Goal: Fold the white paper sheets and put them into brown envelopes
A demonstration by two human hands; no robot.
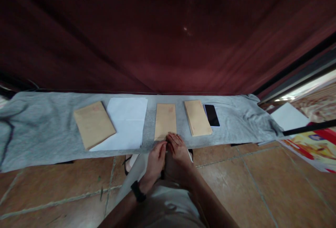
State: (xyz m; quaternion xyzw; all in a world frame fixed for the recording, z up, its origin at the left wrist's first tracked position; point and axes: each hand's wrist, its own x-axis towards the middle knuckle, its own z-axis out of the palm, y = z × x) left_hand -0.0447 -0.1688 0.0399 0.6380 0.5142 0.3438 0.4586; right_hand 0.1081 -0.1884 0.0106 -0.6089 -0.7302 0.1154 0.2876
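Observation:
A brown paper envelope (165,120) lies in front of me on the grey cloth, its lower end towards my body. My right hand (180,151) is closed at the envelope's lower right corner, with its fingertips over the edge. Close beside it, my left hand (156,158) has its thumb and fingers pressed together just below the same edge. Whatever sits between the left fingertips is too small to make out. To the right lies a stack of brown envelopes (198,117). More brown envelopes (94,124) rest on the left, partly over white paper sheets (127,121).
A phone (211,115) lies beside the right stack. The grey cloth (236,119) covers a long narrow surface against a dark red curtain (157,46). At far right are a colourful printed package (312,147) and a white sheet (290,116). Tiled floor (223,182) shows below.

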